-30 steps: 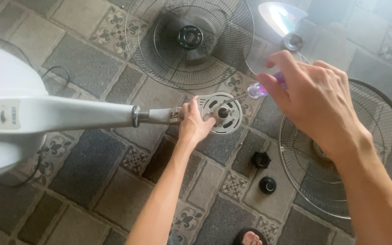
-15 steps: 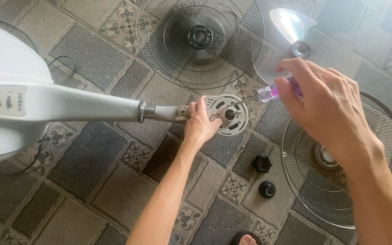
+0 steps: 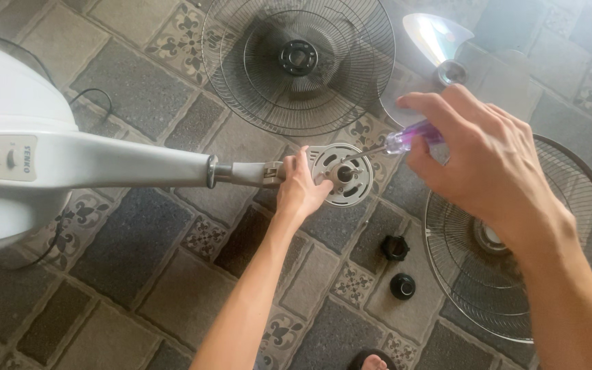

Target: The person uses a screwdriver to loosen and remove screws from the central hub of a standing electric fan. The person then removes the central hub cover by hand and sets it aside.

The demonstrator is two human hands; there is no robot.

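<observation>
Right hand (image 3: 488, 164): fingers curled tight round the clear purple handle of a screwdriver (image 3: 412, 136), thin metal shaft slanting down left, tip at or very near the hub of the round metal plate (image 3: 340, 173); exact contact too small to tell. Left hand (image 3: 299, 190): fingers and thumb closed on the near left edge of that plate, where it joins the grey neck (image 3: 241, 173) of the fan stand.

Handling, as a guess: screwdriver light, stiff, smooth plastic handle could slip, so a grip well up the handle suits. Plate looks rigid, thin metal with slots, edges maybe sharp; hold by the rim as now. Stand looks bulky and heavier, lying sideways across the left of the scene.

Outward: white fan base (image 3: 8, 103) far left with a grey control strip (image 3: 1, 157), three small round buttons and a short dark printed label beside them. Black cord (image 3: 90, 96) behind it. Tiled floor (image 3: 145, 274), grey with patterned squares. Wire guard (image 3: 299, 62) far centre, second wire guard (image 3: 508, 240) right, partly under the right arm. Clear fan blade (image 3: 436, 34) far right. Two black caps (image 3: 397, 264) lie near, between arm and right guard. No packages in view.
</observation>
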